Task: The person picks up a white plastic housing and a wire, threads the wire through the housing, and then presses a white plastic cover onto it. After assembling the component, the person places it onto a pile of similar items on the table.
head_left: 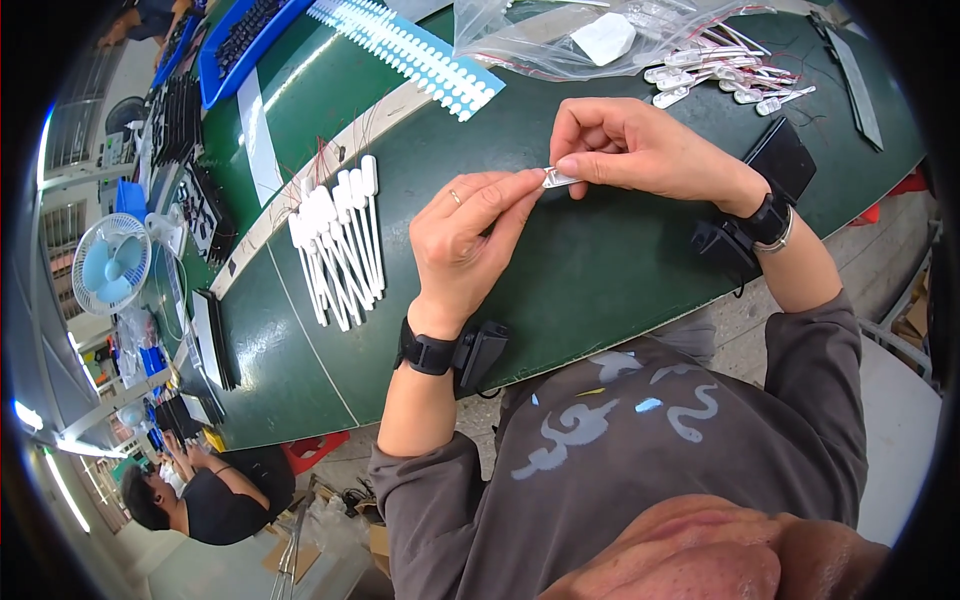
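While both hands meet above the green table (620,275), a small white part (557,180) sits between their fingertips, held clear of the tabletop. Only its middle shows; fingers cover both ends, so its full length and outline cannot be told. What is visible is pale and narrow, with a light rim around a greyer, recessed-looking area, and a small dark detail along its upper edge. It lies slightly slanted, and its finer features are too small to make out.

The left hand (455,240) pinches the left end between thumb and forefinger, the other fingers bent behind. The right hand (650,150) holds the other end, its thumb laid along the top and the fingers curled in.

Beyond the right hand is a heap of pieces (672,77), whitish with rounded heads, slim stems and thin red wires. Left of the left hand, white sticks (322,207) with broad heads lie side by side, thin wires rising from behind them. A clear bag (530,50) lies crumpled at the far side, next to a blue sheet (488,80) bearing white tabs.
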Action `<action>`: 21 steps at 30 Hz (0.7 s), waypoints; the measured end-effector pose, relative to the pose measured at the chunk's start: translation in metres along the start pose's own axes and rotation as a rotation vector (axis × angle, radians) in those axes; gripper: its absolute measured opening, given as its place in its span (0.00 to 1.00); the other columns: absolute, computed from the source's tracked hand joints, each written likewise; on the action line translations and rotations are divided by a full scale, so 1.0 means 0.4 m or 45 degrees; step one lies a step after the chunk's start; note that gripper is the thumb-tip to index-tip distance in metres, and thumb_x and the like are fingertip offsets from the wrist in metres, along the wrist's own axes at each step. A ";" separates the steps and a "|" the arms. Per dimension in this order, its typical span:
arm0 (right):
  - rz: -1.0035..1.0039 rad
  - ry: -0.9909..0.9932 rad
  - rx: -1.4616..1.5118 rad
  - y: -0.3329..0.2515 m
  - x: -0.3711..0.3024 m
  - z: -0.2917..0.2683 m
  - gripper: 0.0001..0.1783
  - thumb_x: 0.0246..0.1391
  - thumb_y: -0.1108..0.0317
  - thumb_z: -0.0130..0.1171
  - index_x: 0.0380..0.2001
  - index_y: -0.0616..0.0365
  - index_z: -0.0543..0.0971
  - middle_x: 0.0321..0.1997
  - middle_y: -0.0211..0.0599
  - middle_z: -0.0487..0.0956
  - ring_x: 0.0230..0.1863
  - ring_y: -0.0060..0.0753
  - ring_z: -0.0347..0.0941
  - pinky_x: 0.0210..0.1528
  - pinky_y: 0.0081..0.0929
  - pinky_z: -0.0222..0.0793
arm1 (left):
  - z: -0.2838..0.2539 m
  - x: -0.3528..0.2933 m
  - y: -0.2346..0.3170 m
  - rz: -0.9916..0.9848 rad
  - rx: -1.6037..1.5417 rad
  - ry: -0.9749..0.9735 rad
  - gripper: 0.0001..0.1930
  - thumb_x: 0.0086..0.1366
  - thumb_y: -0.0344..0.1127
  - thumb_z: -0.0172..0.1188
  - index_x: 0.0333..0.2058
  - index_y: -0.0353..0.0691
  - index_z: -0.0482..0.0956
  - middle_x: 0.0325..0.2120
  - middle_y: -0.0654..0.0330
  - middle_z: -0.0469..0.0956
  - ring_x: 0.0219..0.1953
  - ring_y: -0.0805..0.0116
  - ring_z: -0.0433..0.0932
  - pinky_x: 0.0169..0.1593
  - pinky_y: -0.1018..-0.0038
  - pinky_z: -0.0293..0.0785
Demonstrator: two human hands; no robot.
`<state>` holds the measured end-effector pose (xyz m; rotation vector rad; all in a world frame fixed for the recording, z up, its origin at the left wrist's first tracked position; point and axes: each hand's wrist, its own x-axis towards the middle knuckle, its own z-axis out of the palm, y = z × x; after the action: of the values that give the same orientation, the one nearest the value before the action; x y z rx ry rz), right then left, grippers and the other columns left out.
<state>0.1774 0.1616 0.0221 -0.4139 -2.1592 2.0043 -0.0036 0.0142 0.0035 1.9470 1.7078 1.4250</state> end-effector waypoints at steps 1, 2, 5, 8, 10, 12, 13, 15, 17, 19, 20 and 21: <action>-0.001 -0.001 -0.008 0.002 0.000 0.000 0.09 0.64 0.65 0.58 0.37 0.59 0.73 0.32 0.26 0.77 0.33 0.14 0.75 0.36 0.13 0.68 | -0.002 0.001 -0.001 0.039 0.031 -0.010 0.10 0.55 0.20 0.68 0.37 0.36 0.85 0.30 0.60 0.83 0.28 0.74 0.78 0.30 0.81 0.71; -0.002 -0.002 -0.016 0.003 0.001 0.001 0.09 0.64 0.65 0.58 0.37 0.59 0.73 0.32 0.26 0.77 0.33 0.14 0.75 0.36 0.13 0.68 | -0.004 0.003 -0.002 0.077 0.062 -0.020 0.11 0.55 0.19 0.68 0.37 0.36 0.85 0.30 0.59 0.83 0.28 0.72 0.78 0.30 0.80 0.72; 0.082 0.018 -0.021 -0.017 -0.002 0.001 0.08 0.63 0.65 0.58 0.37 0.59 0.73 0.30 0.25 0.78 0.32 0.13 0.75 0.35 0.13 0.68 | -0.007 0.006 0.000 0.127 0.104 -0.037 0.11 0.54 0.19 0.68 0.37 0.37 0.85 0.30 0.59 0.83 0.29 0.70 0.79 0.31 0.79 0.73; 0.103 0.039 -0.022 -0.007 0.000 0.004 0.08 0.63 0.65 0.58 0.37 0.59 0.74 0.29 0.25 0.78 0.31 0.13 0.75 0.34 0.13 0.68 | -0.008 0.007 0.002 0.149 0.127 -0.050 0.11 0.53 0.19 0.68 0.36 0.37 0.85 0.30 0.59 0.83 0.29 0.69 0.79 0.30 0.78 0.73; 0.058 0.059 -0.020 0.006 0.002 0.008 0.08 0.63 0.65 0.58 0.36 0.60 0.75 0.28 0.24 0.78 0.30 0.12 0.74 0.32 0.14 0.67 | -0.008 0.006 0.003 0.164 0.164 -0.055 0.11 0.53 0.19 0.68 0.36 0.37 0.85 0.31 0.59 0.83 0.28 0.69 0.79 0.30 0.78 0.73; 0.049 0.077 -0.066 -0.001 0.002 0.011 0.08 0.62 0.66 0.58 0.36 0.60 0.76 0.27 0.25 0.78 0.29 0.13 0.74 0.32 0.14 0.67 | -0.007 0.003 0.001 0.168 0.183 -0.057 0.11 0.53 0.19 0.68 0.36 0.38 0.85 0.31 0.59 0.83 0.28 0.69 0.79 0.30 0.78 0.73; 0.037 0.096 -0.113 -0.006 0.002 0.013 0.07 0.62 0.67 0.59 0.35 0.60 0.77 0.27 0.25 0.78 0.29 0.14 0.73 0.31 0.15 0.67 | -0.003 0.003 -0.005 0.154 0.164 -0.035 0.11 0.53 0.20 0.69 0.36 0.40 0.85 0.31 0.61 0.83 0.27 0.69 0.78 0.29 0.77 0.72; 0.025 0.109 -0.161 -0.008 0.000 0.019 0.07 0.61 0.68 0.59 0.35 0.60 0.77 0.26 0.26 0.78 0.28 0.14 0.73 0.31 0.15 0.67 | 0.005 0.001 -0.012 0.124 0.129 0.012 0.12 0.52 0.24 0.70 0.36 0.45 0.85 0.30 0.64 0.83 0.25 0.70 0.77 0.27 0.76 0.71; -0.165 0.214 -0.459 -0.006 -0.003 0.023 0.05 0.59 0.69 0.60 0.34 0.60 0.78 0.25 0.28 0.78 0.27 0.17 0.73 0.30 0.17 0.66 | 0.006 -0.001 0.003 -0.060 0.062 -0.018 0.12 0.54 0.24 0.69 0.38 0.44 0.85 0.30 0.63 0.83 0.26 0.71 0.78 0.28 0.77 0.72; -0.264 0.260 -0.607 -0.006 -0.005 0.027 0.05 0.57 0.70 0.61 0.34 0.60 0.78 0.25 0.30 0.78 0.26 0.18 0.73 0.29 0.17 0.66 | 0.009 -0.003 0.018 -0.418 -0.079 -0.085 0.12 0.56 0.25 0.68 0.41 0.43 0.84 0.30 0.62 0.83 0.28 0.73 0.79 0.31 0.78 0.73; -0.269 0.279 -0.627 -0.008 -0.006 0.029 0.04 0.56 0.71 0.61 0.34 0.60 0.79 0.25 0.30 0.78 0.26 0.20 0.73 0.29 0.18 0.66 | 0.012 -0.004 0.018 -0.420 -0.078 -0.082 0.12 0.56 0.25 0.68 0.41 0.43 0.84 0.30 0.62 0.83 0.28 0.73 0.79 0.31 0.78 0.73; -0.273 0.298 -0.645 -0.009 -0.007 0.030 0.04 0.55 0.72 0.61 0.34 0.60 0.79 0.25 0.31 0.78 0.26 0.21 0.73 0.29 0.18 0.67 | 0.016 -0.006 0.014 -0.451 -0.181 -0.060 0.12 0.58 0.26 0.66 0.42 0.41 0.84 0.31 0.62 0.83 0.29 0.74 0.79 0.33 0.79 0.73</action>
<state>0.1759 0.1490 0.0247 -0.4310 -2.4158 1.2198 0.0053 0.0131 0.0026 1.5014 1.7665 1.3170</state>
